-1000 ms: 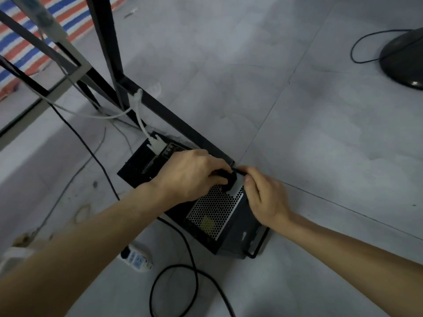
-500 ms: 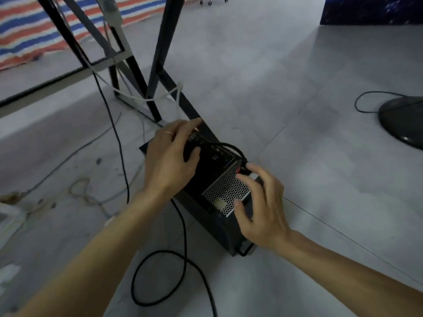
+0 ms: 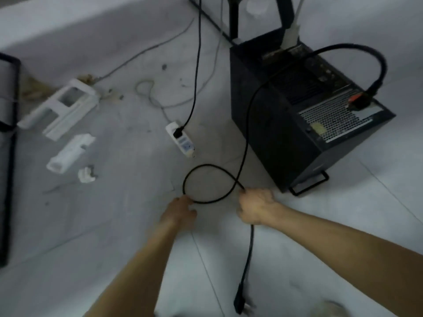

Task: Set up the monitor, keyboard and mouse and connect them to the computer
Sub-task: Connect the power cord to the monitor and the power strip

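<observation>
On the grey tiled floor (image 3: 343,213) to my left lie a large white plastic casing (image 3: 61,108), a smaller casing (image 3: 68,154) and a scrap (image 3: 85,176); a black metal frame (image 3: 233,19) stands ahead.

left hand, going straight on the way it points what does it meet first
The loop of the thick black power cable, right at the fingertips of the left hand; blur hides whether they already touch. Beyond the loop, probably the white power strip.
</observation>
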The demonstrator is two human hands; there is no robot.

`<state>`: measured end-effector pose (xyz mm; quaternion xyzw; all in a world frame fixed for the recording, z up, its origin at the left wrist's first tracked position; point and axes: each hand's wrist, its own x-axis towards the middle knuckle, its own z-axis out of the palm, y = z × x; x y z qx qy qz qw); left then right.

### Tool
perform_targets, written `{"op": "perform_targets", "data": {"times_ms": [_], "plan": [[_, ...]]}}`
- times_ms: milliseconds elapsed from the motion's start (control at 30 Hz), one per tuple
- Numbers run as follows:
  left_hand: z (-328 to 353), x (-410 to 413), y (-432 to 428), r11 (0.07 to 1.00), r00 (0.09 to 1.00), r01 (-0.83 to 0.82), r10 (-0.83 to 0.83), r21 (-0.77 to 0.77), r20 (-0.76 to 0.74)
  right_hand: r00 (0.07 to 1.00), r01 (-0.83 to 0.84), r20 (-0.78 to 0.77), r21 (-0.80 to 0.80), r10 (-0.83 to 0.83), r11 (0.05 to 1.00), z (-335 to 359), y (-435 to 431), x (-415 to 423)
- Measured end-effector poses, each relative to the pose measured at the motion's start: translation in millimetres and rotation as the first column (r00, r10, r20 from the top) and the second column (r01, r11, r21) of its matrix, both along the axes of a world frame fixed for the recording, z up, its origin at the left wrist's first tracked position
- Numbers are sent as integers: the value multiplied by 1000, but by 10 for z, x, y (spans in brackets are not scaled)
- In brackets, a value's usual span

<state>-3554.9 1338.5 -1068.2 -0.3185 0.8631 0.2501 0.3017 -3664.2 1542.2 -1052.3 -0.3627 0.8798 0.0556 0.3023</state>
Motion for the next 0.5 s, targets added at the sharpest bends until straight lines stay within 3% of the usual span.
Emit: {"op": "perform_targets", "data": {"times_ms": [67,100,200,300,400,500], "plan": [[-201,329,151,997,995,45,-50,61,90,998,8,58,242,-23,970,-130,-56,61],[-277,440,247,992,990,74,-86,100,115,996,22,76,287,-45,958,-192,-44,90],[-399,614,531,967,971,110,-154,229,183,985,106,106,264,-138,959,-313,-23,191],[-454,578,716,937,971,3,-86,350,222,942,276,136,202,-306,940,-363,-67,263],[-409,489,850,853,952,-132,-33,505,304,826,516,200,112,-527,850,-356,-156,225],[-288,412,849,721,933,-297,80,626,350,619,750,344,10,-706,662,-343,-245,17]]}}
